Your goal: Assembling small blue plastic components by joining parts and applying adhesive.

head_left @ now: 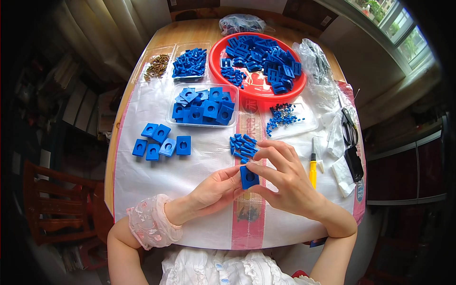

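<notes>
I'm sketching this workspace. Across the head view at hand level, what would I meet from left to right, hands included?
Loose blue plates → left hand → held blue plate → right hand → yellow-handled tool.

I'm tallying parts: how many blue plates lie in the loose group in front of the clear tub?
6 plates: two side by side at the back of the group, four in an uneven row in front. None looks hidden.

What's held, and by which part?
A blue rectangular plastic piece: left fingers grip its left edge; right fingers its top edge and lower right corner.
</notes>
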`<act>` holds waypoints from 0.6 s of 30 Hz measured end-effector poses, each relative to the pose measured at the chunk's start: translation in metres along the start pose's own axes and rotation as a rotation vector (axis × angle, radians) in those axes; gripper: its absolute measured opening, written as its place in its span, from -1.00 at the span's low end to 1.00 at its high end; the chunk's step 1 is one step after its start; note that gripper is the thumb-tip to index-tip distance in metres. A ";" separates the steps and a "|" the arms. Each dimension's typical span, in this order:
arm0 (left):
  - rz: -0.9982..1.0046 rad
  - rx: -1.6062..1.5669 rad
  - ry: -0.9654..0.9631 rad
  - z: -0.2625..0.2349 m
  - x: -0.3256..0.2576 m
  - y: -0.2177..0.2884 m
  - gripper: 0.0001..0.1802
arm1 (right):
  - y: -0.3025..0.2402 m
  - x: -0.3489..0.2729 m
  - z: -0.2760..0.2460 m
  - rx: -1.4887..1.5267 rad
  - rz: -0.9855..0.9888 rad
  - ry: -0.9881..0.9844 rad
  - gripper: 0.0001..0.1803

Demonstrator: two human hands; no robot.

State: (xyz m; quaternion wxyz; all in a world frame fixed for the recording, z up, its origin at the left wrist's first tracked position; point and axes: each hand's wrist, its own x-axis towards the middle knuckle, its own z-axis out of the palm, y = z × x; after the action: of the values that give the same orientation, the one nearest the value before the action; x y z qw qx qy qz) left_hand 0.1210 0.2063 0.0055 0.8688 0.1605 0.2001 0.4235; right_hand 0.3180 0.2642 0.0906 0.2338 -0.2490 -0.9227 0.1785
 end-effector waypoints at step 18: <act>-0.012 0.019 0.020 0.000 0.000 0.000 -0.59 | 0.001 -0.001 0.001 0.004 -0.008 0.003 -0.49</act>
State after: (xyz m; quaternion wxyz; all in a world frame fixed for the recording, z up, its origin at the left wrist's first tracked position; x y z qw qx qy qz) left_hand 0.1215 0.2063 0.0053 0.8677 0.1631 0.2138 0.4181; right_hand 0.3190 0.2641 0.0886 0.2363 -0.2453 -0.9230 0.1789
